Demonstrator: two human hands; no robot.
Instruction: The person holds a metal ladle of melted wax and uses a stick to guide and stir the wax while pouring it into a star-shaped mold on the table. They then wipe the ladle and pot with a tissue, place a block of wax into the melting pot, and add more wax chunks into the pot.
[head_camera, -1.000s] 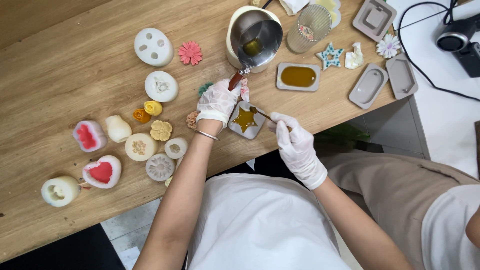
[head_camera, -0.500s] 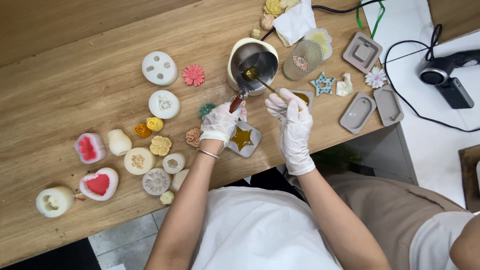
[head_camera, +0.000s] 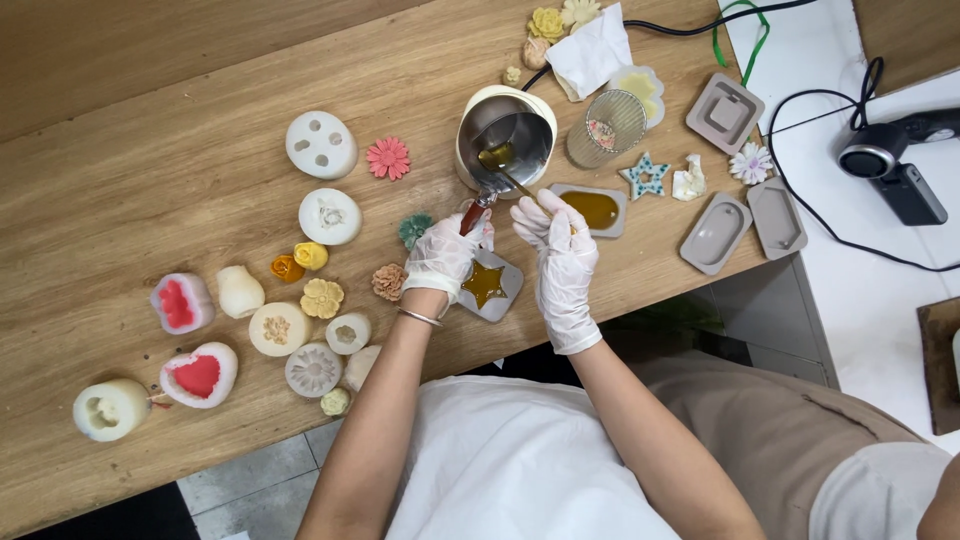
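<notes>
Gloves cover both hands. The left hand (head_camera: 445, 258) is closed around the reddish handle of a small metal melting pot (head_camera: 505, 140), which tilts over a cream-coloured base, amber liquid pooled inside. The right hand (head_camera: 560, 250) pinches a thin stick (head_camera: 514, 183) whose far end reaches into the pot's liquid. Just below the hands, partly under them, lies a grey mould with an amber star (head_camera: 487, 284). Touching the right fingers' far side is a rounded grey mould filled with amber liquid (head_camera: 595, 209).

Further right on the wooden table (head_camera: 130, 210) sit a blue-edged star piece (head_camera: 645, 176), two empty grey oval moulds (head_camera: 717, 232), a square grey mould (head_camera: 725, 112) and a wire-mesh cup (head_camera: 607, 128). Left of the hands lie a teal flower (head_camera: 414, 228), a tan flower (head_camera: 388, 282), a pink daisy (head_camera: 388, 158), round white moulds (head_camera: 321, 144), yellow and orange roses (head_camera: 310, 256) and a white mould with a red heart (head_camera: 200, 375). Off the table's right end, a black device (head_camera: 890, 165) with a cable rests on a white surface.
</notes>
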